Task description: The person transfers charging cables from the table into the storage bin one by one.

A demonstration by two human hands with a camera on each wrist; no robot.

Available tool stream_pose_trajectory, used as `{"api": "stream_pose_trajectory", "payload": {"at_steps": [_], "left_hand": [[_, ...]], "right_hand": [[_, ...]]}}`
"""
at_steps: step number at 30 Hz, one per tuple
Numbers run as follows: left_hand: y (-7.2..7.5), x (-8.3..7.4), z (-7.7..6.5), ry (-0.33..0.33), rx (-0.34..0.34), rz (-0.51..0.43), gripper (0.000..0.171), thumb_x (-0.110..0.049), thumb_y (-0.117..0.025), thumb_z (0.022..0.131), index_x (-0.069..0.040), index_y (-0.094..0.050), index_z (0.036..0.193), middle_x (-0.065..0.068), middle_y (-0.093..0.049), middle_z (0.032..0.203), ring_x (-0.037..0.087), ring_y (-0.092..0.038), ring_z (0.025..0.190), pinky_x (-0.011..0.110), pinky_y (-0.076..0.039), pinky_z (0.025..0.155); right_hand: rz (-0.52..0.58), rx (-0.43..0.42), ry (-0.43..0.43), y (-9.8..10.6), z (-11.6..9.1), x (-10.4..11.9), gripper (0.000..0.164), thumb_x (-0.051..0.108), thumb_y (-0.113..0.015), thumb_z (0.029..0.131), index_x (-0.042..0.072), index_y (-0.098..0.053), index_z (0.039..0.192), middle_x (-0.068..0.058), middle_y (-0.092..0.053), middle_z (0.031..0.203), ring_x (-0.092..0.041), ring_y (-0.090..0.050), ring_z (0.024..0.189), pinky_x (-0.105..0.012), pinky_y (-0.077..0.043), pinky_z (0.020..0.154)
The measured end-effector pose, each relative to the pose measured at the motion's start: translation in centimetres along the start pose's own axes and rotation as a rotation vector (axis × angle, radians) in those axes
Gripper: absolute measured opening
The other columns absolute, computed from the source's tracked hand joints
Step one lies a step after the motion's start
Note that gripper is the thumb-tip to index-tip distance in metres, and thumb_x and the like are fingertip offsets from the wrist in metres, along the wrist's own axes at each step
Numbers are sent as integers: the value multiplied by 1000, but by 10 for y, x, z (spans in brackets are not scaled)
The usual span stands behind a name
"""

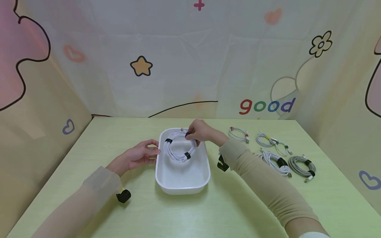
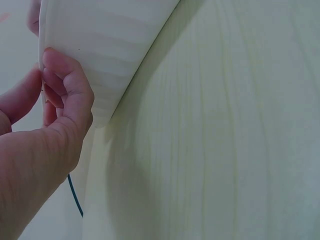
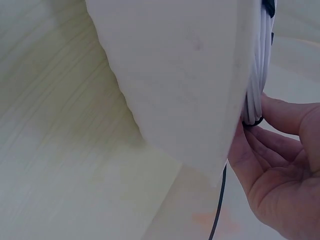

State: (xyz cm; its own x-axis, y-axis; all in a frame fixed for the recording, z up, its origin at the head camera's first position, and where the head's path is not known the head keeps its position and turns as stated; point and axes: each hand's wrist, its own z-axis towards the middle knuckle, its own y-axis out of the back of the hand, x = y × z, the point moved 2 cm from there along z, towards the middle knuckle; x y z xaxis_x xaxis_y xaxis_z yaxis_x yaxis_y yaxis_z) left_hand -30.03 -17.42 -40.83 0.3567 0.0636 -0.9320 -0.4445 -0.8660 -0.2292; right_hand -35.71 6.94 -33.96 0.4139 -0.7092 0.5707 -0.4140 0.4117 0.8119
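A coil of white cable (image 1: 177,158) with black straps is over the far part of a white plastic bin (image 1: 181,190). My right hand (image 1: 200,131) pinches the coil at its upper right, by one black strap. The right wrist view shows the coil's edge (image 3: 256,75) between thumb and fingers, just past the bin's rim. At the bin's left side, my left hand (image 1: 142,153) holds the rim. In the left wrist view the left thumb (image 2: 22,97) lies at the rim, and the curled fingers (image 2: 72,85) press against the outer wall.
To the right lie a white cable with red ties (image 1: 239,135), a white cable with a yellow tie (image 1: 266,140), a thicker white coil (image 1: 272,162) and a grey coil (image 1: 300,167). Black wrist-worn pieces hang beneath both sleeves. A printed curtain (image 1: 184,66) stands behind the table (image 1: 131,218).
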Motion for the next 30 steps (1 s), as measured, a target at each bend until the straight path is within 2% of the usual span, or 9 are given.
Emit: {"api": "stream_pose_trajectory", "payload": {"at_steps": [7,14,21,28,30], "left_hand": [[0,-1,0,-4,6,1,21,-2,-54,96,-10,-43,112,1,-64,95,16,-61,87,30,-55,76],[2,1,2,-1,-1,8,21,-2,-54,96,-11,-44,111,1,-64,94,15,-61,85,29,-55,76],[2,2,2,-1,1,11,21,-2,-55,95,-10,-43,111,1,-64,93,14,-61,84,29,-55,77],[1,1,2,-3,7,-5,22,-1,-54,95,-9,-42,112,2,-63,94,14,-61,84,29,-55,75],[1,1,1,-2,6,-5,22,0,-54,95,-9,-42,112,2,-63,94,14,-61,83,29,-55,75]], "right_hand": [[-37,15,-33,-5,1,4,18,11,-66,91,-5,-70,99,-18,-73,88,-13,-64,52,-41,-59,68],[-60,12,-32,-10,5,3,16,11,-67,90,-4,-70,97,-17,-73,86,-19,-67,56,-30,-58,58],[-90,18,-39,-13,10,1,17,12,-67,90,-3,-71,97,-15,-73,83,-14,-63,50,-33,-58,59],[-104,27,-51,-14,10,3,16,12,-67,90,-3,-72,96,-15,-72,82,-12,-62,49,-25,-55,53],[-105,30,-52,-15,10,3,16,12,-67,90,-3,-71,96,-15,-72,82,-12,-62,49,-26,-56,53]]}}
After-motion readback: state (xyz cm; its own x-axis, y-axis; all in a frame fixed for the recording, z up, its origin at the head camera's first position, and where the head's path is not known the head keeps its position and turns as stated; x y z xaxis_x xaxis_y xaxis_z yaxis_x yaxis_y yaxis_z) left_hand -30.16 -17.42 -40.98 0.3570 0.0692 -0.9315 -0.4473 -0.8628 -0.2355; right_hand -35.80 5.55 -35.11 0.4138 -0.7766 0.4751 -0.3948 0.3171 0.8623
